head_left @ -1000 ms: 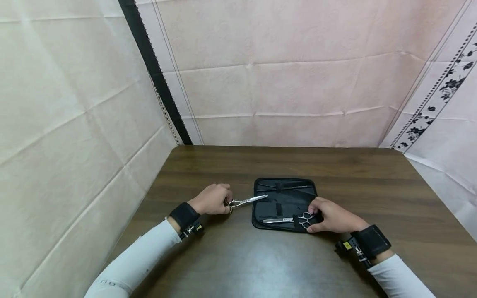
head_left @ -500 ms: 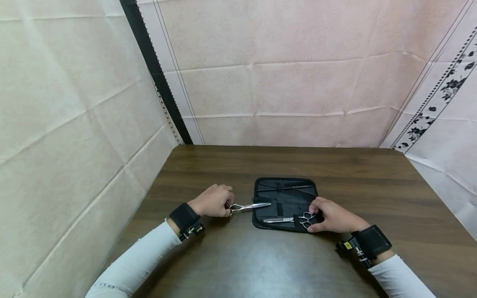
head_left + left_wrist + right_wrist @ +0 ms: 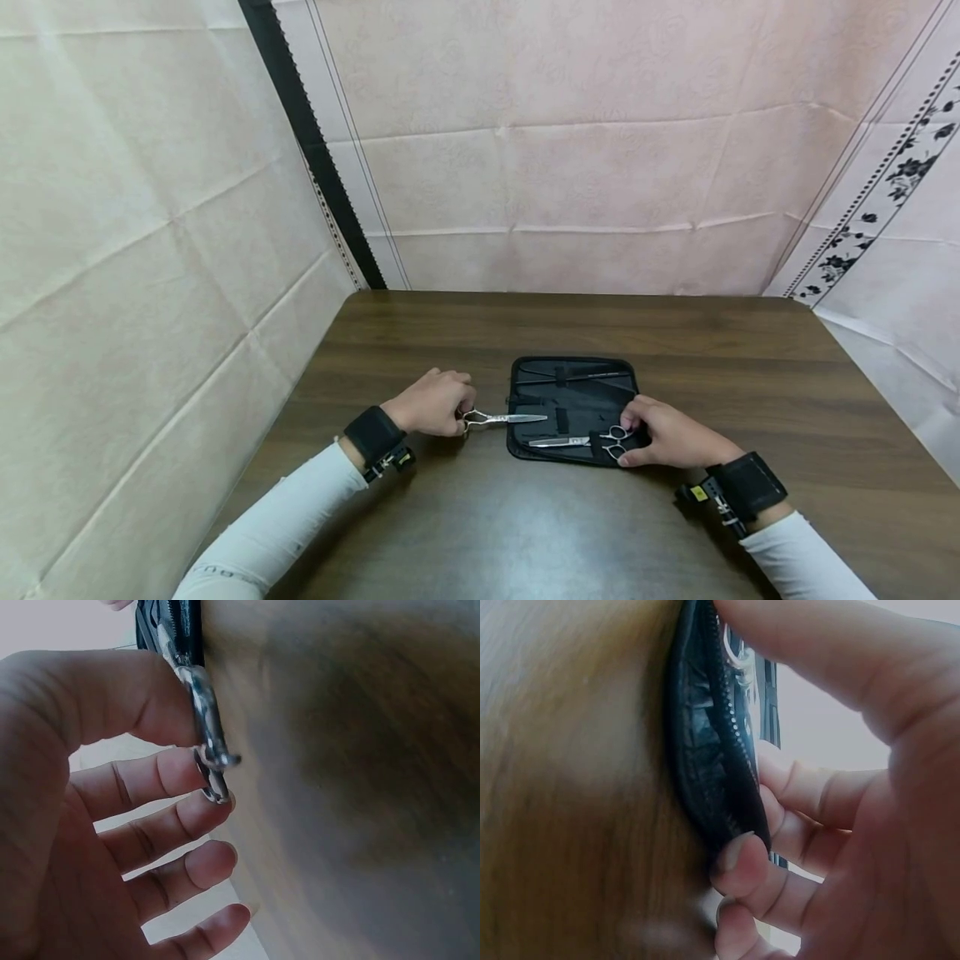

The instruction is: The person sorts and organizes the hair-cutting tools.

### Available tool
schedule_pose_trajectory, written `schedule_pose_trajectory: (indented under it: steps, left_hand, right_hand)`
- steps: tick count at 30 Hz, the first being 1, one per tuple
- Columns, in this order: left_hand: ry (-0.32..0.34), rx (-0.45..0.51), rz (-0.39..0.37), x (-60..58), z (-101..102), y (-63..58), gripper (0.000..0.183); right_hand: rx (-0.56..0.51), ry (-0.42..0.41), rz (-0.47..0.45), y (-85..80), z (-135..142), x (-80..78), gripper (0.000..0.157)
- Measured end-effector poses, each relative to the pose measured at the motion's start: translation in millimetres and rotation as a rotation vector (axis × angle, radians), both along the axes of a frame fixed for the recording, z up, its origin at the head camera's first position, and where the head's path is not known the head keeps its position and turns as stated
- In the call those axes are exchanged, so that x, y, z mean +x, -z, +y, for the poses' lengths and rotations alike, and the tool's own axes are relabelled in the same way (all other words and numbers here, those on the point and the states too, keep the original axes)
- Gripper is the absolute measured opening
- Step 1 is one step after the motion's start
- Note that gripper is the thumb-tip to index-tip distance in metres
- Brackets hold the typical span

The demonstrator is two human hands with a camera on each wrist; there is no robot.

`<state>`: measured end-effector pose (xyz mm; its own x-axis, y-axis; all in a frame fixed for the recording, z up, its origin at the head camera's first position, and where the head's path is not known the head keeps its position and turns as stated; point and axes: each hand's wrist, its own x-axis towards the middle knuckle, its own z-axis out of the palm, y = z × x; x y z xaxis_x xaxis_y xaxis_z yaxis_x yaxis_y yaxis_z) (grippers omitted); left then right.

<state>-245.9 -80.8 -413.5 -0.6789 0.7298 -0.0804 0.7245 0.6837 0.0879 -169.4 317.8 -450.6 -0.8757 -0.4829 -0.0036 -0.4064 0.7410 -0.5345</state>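
My left hand (image 3: 431, 404) pinches a pair of silver scissors (image 3: 517, 418) at the handle end. The blades point right, over the left part of a black zip case (image 3: 592, 408). In the left wrist view the scissors' handle (image 3: 206, 712) sits between thumb and fingertips, the lower fingers loosely bent. My right hand (image 3: 671, 435) grips the case's right edge, thumb and fingers spread around its corners. In the right wrist view, the zip edge (image 3: 697, 735) shows its teeth. A second pair of scissors (image 3: 558, 442) lies in the case under an elastic strap, its finger rings beside my right hand.
A thin dark tool (image 3: 592, 377) lies along the case's far side under another strap. The case rests on a brown wooden table (image 3: 480, 517). Pale patterned cloth (image 3: 600, 192) hangs behind the table and at both sides.
The scissors' blades have swung toward me, from slanting up and away to nearly level, and slid slightly right over the case. The right hand stays on the case edge.
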Motion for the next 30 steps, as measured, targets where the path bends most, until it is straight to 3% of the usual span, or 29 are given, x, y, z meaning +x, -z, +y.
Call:
schedule_pose_trajectory:
  steps: [18,30]
  left_hand:
    - [0.028,0.004,-0.017,-4.7,9.1,-0.7,0.013]
    - [0.037,-0.004,-0.010,-4.3,21.9,8.2,0.012]
  right_hand:
    - [0.004,0.012,-0.012,-1.5,-0.9,-0.8,0.047]
    - [0.008,0.015,-0.011,-1.3,-1.2,-0.4,0.047]
